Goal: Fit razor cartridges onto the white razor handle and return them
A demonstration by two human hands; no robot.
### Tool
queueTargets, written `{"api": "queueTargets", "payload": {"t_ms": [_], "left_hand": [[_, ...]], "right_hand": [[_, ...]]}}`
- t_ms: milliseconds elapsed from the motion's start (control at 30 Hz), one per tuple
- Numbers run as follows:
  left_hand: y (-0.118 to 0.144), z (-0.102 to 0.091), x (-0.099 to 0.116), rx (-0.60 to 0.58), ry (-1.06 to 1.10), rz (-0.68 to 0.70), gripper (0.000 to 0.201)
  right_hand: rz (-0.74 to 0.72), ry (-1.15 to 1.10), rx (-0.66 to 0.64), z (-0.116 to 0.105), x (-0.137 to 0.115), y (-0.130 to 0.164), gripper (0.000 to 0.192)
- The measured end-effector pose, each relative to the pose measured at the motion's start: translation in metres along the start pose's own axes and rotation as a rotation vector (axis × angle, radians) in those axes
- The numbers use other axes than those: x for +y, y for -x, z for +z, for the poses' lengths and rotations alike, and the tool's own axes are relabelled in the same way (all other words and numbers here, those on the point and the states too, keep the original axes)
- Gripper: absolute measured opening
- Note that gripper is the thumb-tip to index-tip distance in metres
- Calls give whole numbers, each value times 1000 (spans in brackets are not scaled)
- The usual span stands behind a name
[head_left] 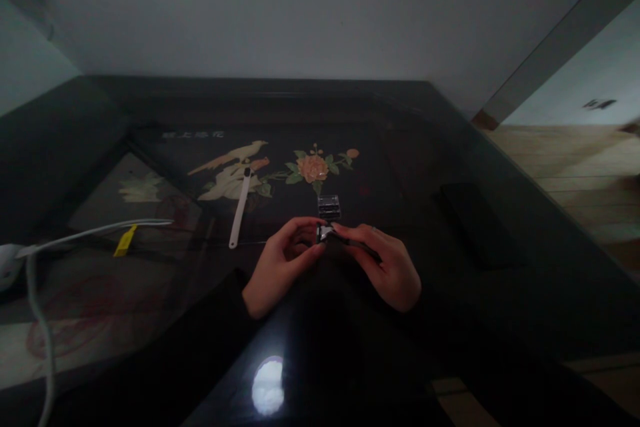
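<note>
My left hand [285,263] is closed, with its thumb and fingertips pinching the silvery head of a small razor-like tool [325,233]. My right hand [387,267] grips the same tool by its slim dark handle, which runs back into the palm. Both hands meet low over the middle of the dark table. Just beyond the fingertips lies a small clear plastic case [329,206]. To the left of it rests a long flat white stick [240,210] with a black tip and a hole at its near end. Dim light hides the tool's finer parts.
The glossy dark table [410,147] bears a bird-and-flower picture. A black flat object [477,223] lies at right. On the left are a white cable [100,230] with a yellow tag [125,241] and a white plug-like block [9,267]. A wall [240,13] stands behind.
</note>
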State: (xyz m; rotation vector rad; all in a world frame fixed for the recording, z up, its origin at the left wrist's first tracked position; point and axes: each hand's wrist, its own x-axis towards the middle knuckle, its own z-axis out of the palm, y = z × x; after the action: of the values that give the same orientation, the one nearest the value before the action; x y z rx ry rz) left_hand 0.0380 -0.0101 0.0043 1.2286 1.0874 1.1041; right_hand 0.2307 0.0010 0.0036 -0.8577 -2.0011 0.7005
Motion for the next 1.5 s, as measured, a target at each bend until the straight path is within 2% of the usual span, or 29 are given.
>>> {"api": "queueTargets", "payload": {"t_ms": [500, 800, 1067, 1300, 1433, 1500], "left_hand": [[1, 0, 2, 26, 11, -3, 31], [-1, 2, -2, 132, 34, 67, 41], [2, 3, -3, 129, -22, 130, 42], [6, 5, -3, 86, -121, 179, 40], [7, 6, -3, 68, -149, 190, 40], [7, 6, -3, 63, -162, 191, 40]], "right_hand": [[34, 18, -10, -2, 0, -2, 36], [114, 166, -25, -5, 14, -8, 41], [150, 218, -241, 9, 21, -3, 38], [157, 320, -233, 24, 15, -5, 34], [150, 403, -219, 24, 15, -7, 34], [136, 395, -173, 20, 12, -9, 34]]}}
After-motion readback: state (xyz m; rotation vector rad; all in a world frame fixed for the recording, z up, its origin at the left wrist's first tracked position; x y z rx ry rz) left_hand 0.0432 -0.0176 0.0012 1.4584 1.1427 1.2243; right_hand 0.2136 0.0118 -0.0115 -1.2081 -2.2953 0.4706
